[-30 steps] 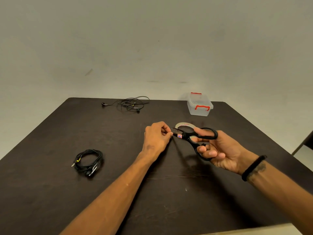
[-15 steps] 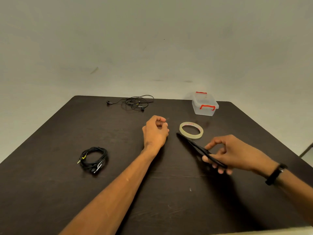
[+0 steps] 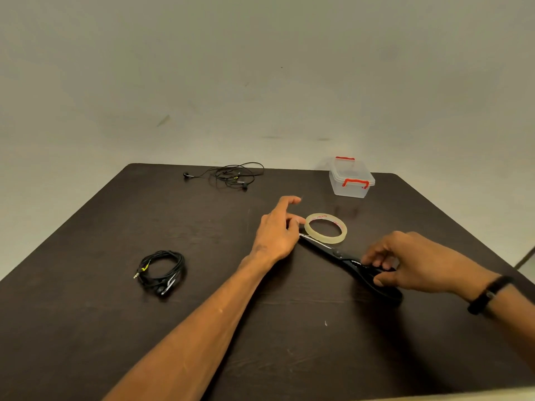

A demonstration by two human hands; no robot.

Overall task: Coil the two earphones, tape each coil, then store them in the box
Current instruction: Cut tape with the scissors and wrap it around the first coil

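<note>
While the right hand point(image 3: 417, 264) grips the black scissors point(image 3: 351, 263) beside the clear tape ring point(image 3: 325, 228), the left hand point(image 3: 279, 231), pinching something unclear, should carry any cut strip taut to the coiled black earphone point(image 3: 162, 270).

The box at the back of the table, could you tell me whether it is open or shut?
Shut: the box has its lid on, with both red clasps down over the ends.

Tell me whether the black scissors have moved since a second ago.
Yes. The black scissors have come down from mid-air in front of the clear tape roll to lie on the dark table beside it, under the right hand.
</note>
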